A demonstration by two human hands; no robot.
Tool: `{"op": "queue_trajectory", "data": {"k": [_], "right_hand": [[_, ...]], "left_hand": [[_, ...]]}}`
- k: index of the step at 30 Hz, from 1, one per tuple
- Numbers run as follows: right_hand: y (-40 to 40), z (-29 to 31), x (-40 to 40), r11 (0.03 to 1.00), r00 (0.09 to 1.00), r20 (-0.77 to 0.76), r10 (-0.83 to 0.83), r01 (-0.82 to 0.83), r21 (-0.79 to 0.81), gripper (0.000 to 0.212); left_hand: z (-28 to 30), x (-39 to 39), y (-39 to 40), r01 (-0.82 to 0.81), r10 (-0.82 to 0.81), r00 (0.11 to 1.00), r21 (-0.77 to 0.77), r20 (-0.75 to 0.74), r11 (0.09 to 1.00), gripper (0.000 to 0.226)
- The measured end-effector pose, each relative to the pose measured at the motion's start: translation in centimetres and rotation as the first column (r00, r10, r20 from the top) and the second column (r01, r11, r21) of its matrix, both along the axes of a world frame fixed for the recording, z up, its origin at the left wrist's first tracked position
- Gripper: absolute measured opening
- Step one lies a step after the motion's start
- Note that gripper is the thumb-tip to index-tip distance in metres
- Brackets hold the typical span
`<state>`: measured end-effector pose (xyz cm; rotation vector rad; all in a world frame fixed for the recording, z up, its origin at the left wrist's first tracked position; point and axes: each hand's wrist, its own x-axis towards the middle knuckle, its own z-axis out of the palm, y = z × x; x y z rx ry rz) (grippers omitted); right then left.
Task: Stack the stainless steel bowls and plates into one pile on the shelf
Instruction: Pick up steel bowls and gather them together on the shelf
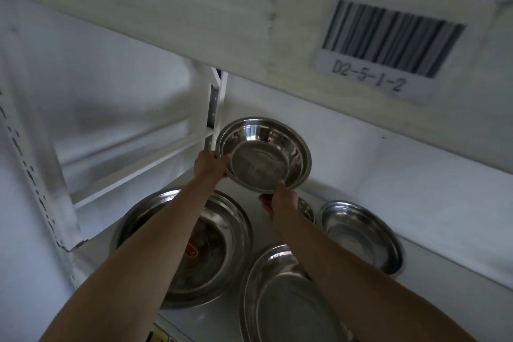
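Observation:
Both my hands hold a steel bowl [263, 154] up above the white shelf [444, 266], tilted toward me. My left hand [209, 165] grips its left rim and my right hand [280, 200] grips its near rim. Below on the shelf lie a large steel bowl [222, 244] with a red sticker at the left, partly behind my left forearm, a wide steel plate [283, 305] at the front, and a smaller steel bowl [361, 236] at the right. A small steel dish [306, 209] peeks out behind my right wrist.
The upper shelf beam [194, 16] with a barcode label [388, 44] reading D2-5-1-2 hangs close overhead. A white perforated upright post [36, 175] stands at the left. A white back wall [388, 161] closes the shelf behind.

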<state>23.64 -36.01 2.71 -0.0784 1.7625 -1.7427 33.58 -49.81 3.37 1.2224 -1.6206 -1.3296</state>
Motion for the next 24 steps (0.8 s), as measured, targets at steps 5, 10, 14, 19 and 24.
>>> {"op": "queue_trajectory", "data": {"k": [5, 10, 14, 19, 24], "right_hand": [[3.4, 0.8, 0.3, 0.999, 0.999, 0.006, -0.053, 0.053, -0.005, 0.028], [6.8, 1.6, 0.4, 0.998, 0.993, -0.108, -0.040, 0.045, 0.039, 0.037], [9.5, 1.5, 0.4, 0.999, 0.986, -0.161, -0.044, 0.046, 0.011, 0.036], [13.5, 1.9, 0.8, 0.998, 0.986, -0.161, -0.048, 0.041, -0.051, 0.030], [17.5, 2.1, 1.3, 1.000, 0.977, -0.215, 0.008, -0.007, 0.007, 0.041]], "left_hand": [[0.3, 0.4, 3.4, 0.016, -0.017, 1.000, -0.033, -0.021, 0.999, 0.033], [0.7, 1.2, 7.0, 0.016, -0.016, 0.996, -0.007, -0.088, 1.000, 0.033], [1.0, 1.8, 10.0, 0.035, -0.038, 0.993, -0.027, -0.115, 0.999, 0.027], [1.8, 3.1, 13.9, 0.057, -0.057, 0.979, -0.008, -0.193, 0.998, 0.027], [2.4, 4.1, 17.9, 0.064, -0.066, 0.980, -0.016, -0.190, 0.998, 0.034]]}}
